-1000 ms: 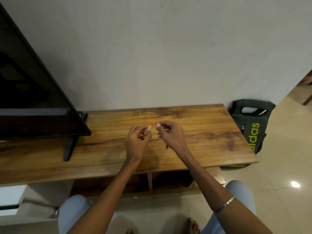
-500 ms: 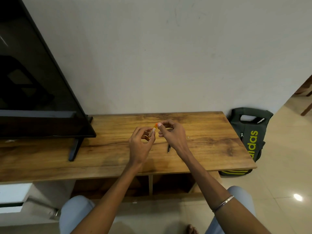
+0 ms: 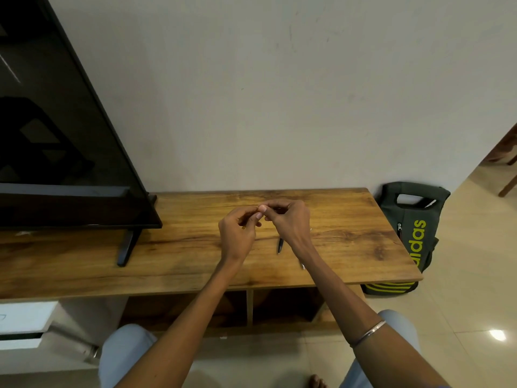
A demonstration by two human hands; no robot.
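Seemingly I am partway through putting a pen together: nearest me, beside my right wrist, a dark pen piece (image 3: 280, 245) lies loose on the table (image 3: 349, 247), so I judge that fitting it is left to do. Just beyond, my left hand (image 3: 237, 231) curls its fingers round a thin refill (image 3: 244, 227), only its yellowish end showing, while my right hand (image 3: 288, 219) pinches the refill's hidden far tip, fingertips touching the left's. Farther back stand the television (image 3: 70, 163) and a bag (image 3: 414, 233).
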